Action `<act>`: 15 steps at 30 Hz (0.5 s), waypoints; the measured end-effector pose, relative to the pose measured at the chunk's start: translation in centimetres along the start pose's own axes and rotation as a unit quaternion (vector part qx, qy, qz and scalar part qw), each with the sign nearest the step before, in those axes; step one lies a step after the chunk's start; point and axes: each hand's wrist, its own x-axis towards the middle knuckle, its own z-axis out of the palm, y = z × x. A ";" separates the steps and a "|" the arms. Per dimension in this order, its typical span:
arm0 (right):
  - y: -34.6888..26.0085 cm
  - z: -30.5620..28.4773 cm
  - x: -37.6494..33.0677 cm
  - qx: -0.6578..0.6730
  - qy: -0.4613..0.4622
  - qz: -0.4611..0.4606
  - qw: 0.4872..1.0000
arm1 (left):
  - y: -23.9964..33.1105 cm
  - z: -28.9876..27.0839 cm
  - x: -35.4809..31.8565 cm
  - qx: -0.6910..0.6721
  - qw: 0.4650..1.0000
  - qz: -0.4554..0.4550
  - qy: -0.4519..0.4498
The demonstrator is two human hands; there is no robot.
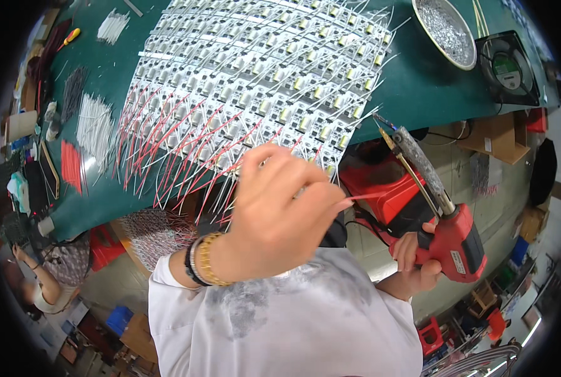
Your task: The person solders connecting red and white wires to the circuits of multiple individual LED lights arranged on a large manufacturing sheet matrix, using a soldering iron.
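My left hand (280,210), with bracelets at its wrist, is raised over the near edge of a panel of small circuit boards (230,81). Its thumb and finger pinch a thin red wire (368,196) that sticks out to the right. Red and white wires (161,141) hang off the panel's near rows beside this hand. At the right, my right hand (415,261) grips a red soldering gun (459,245) by its handle. The gun's barrel and feed tube slant up and left, with the tip close to the panel's right corner. Part of the panel is hidden behind my left hand.
On the green bench (399,88) stand a bowl of silvery scraps (447,31) and a black fan (508,68). Bundles of white wires (95,125), red wires (71,164) and dark wires (74,91) lie at the left. Another person's arm (45,286) shows at the lower left.
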 end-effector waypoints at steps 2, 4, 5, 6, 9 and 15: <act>0.0 -0.7 -0.7 0.001 0.007 0.011 1.000 | 0.3 2.3 -0.1 0.035 0.998 -0.036 0.035; -0.2 -0.9 -1.3 0.002 0.013 0.022 1.000 | 0.1 3.0 -0.6 0.044 0.998 -0.038 0.029; -0.5 -0.7 -1.4 -0.003 0.025 0.028 0.999 | 0.0 3.1 -0.7 0.080 0.995 -0.053 0.036; -0.7 -0.5 -1.5 -0.010 0.040 0.033 0.999 | -0.1 3.2 -0.7 0.113 0.991 -0.067 0.040; -0.4 -1.8 -2.6 -0.028 -0.007 0.051 0.998 | -0.4 3.0 -0.6 0.106 0.991 -0.072 0.028; 0.3 -1.5 -2.9 -0.025 0.033 0.081 0.996 | -0.4 2.6 -0.3 0.106 0.991 -0.079 0.014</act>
